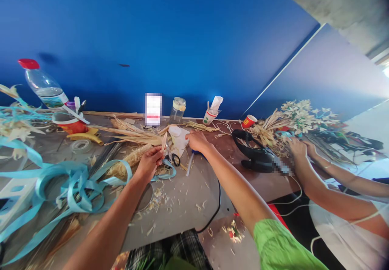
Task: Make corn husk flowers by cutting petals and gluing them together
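Left hand pinches a pale husk strip, can't tell what the right hand holds. Black scissors sit between them, blue ribbon clutters the bench.

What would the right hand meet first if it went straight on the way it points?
Most likely the white item right in front of the right hand; depth is unclear, so they may already be touching.

The left arm and right arm stretch forward, left hand with fingers pinched, right hand palm down.
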